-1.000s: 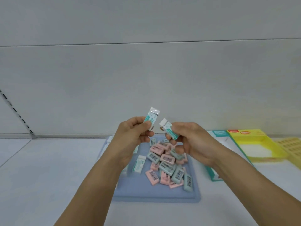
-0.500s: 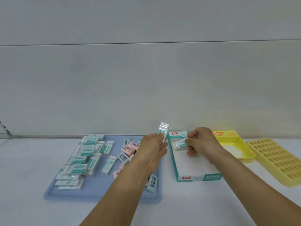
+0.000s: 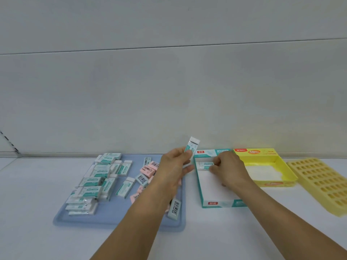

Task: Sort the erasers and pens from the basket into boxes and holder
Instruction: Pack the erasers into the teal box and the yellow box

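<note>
The right hand (image 3: 228, 168) pinched a teal eraser (image 3: 206, 164) into the teal box's (image 3: 199, 186) 11 o'clock corner while the left hand (image 3: 175, 166) pinched a second eraser (image 3: 192, 147) upright, liable to slip onto the tray (image 3: 116, 219).

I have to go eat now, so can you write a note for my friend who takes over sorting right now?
Left hand: holds one wrapped white-and-teal eraser upright above the tray edge.
Right hand: pinches a second white-and-teal eraser at the far left corner inside the teal cardboard box.
Blue flat tray: many teal and pink erasers lie on it.
Yellow cardboard box and yellow plastic grid holder: nothing seen in them.
Done: first eraser nearly placed.
Left: everything else; no pens in view.
</note>
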